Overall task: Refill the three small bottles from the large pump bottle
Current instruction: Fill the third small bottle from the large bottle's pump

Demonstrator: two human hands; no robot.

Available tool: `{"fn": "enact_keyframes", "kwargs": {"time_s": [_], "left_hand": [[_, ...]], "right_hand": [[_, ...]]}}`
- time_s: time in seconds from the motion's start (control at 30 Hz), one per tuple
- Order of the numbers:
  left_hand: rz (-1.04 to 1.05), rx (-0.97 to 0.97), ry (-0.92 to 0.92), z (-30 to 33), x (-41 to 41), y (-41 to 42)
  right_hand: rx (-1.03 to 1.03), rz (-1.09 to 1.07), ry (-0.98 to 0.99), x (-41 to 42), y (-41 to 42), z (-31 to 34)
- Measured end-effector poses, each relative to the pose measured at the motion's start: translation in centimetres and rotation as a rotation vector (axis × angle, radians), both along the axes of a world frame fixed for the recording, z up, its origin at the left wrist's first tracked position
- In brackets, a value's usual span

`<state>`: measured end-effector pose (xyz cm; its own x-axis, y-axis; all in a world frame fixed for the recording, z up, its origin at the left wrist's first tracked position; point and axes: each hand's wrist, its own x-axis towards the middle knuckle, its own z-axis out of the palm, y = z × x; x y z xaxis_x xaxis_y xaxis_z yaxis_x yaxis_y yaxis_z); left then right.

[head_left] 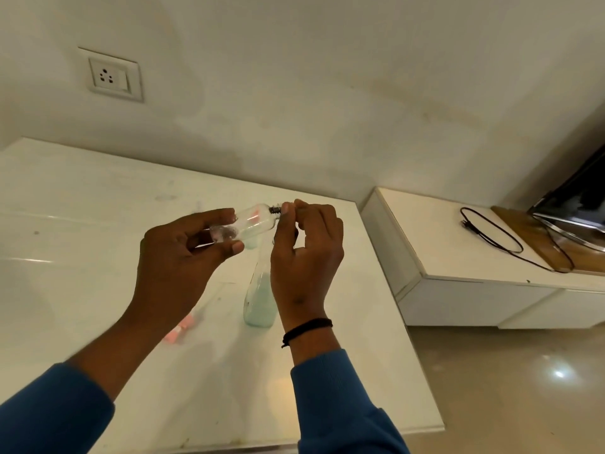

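Left hand: the left hand (183, 253) is raised above the table, its fingers (216, 215) and thumb curled round the base end of a small clear bottle (248, 222)
Small clear bottle: it lies nearly level in the air between the two hands, neck pointing to the right, well above the table (82, 257)
Right hand: the right hand (306, 247) pinches the dark threaded neck (275, 210) of the small clear bottle between thumb and fingertips; a black band (306, 329) circles its wrist
Large bottle: a clear bottle with pale green liquid (260, 299) stands on the table just below the right hand, its top hidden behind that hand
Pink things: blurred pink pieces (178, 330) lie on the table beside the left forearm; what they are I cannot tell
Sleeves: both arms wear blue sleeves (340, 404)
Surroundings: a wall socket (109, 77) at upper left; a black cable (491, 237) on a low white cabinet (458, 290) to the right
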<state>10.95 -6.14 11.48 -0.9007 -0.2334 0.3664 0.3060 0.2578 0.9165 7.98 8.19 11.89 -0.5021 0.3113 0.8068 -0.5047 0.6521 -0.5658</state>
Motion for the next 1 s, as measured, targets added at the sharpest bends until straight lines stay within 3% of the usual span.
{"fn": "enact_keyframes", "kwargs": {"time_s": [0.13, 0.27, 0.67, 1.0], "left_hand": [[-0.018, 0.011, -0.001, 0.1, -0.2, 0.1], [-0.040, -0.003, -0.001, 0.2, -0.2, 0.4], [-0.069, 0.069, -0.046, 0.5, -0.5, 1.9], [-0.037, 0.078, -0.077, 0.6, -1.2, 2.3]], "right_hand": [[0.029, 0.062, 0.007, 0.7, 0.4, -0.6], [0.093, 0.087, -0.133, 1.1, 0.4, -2.4], [0.070, 0.188, -0.229, -0.4, 2.0, -2.9], [0.110, 0.034, -0.049, -0.6, 2.7, -3.2]]}}
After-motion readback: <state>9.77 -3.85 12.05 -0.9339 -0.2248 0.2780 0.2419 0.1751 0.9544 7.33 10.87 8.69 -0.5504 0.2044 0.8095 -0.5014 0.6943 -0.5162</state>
